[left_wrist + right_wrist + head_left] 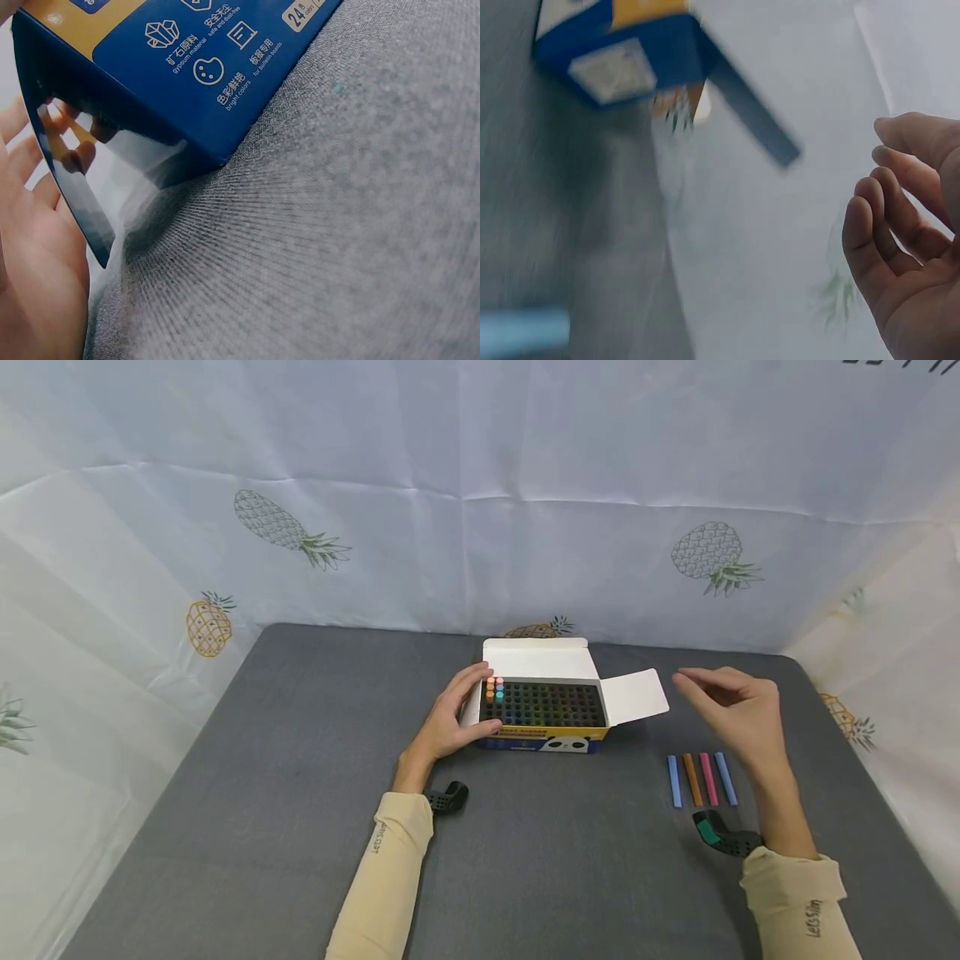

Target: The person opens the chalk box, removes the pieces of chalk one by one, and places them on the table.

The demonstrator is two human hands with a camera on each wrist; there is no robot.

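Note:
A chalk box in blue and yellow, with a panda face on its front, lies in the middle with its white flaps folded out. Its top shows a black grid of holes, and a few coloured chalk sticks stand at the left end. My left hand grips that end, thumb at the front edge and fingers toward the back. In the left wrist view an end flap partly covers those fingers. My right hand hovers right of the box, fingers bent and thumb near the index finger, holding nothing.
Several loose chalk sticks, blue, brown and pink, lie side by side below my right hand. A white side flap sticks out from the box toward that hand. Behind the grey table hangs a pineapple-print cloth.

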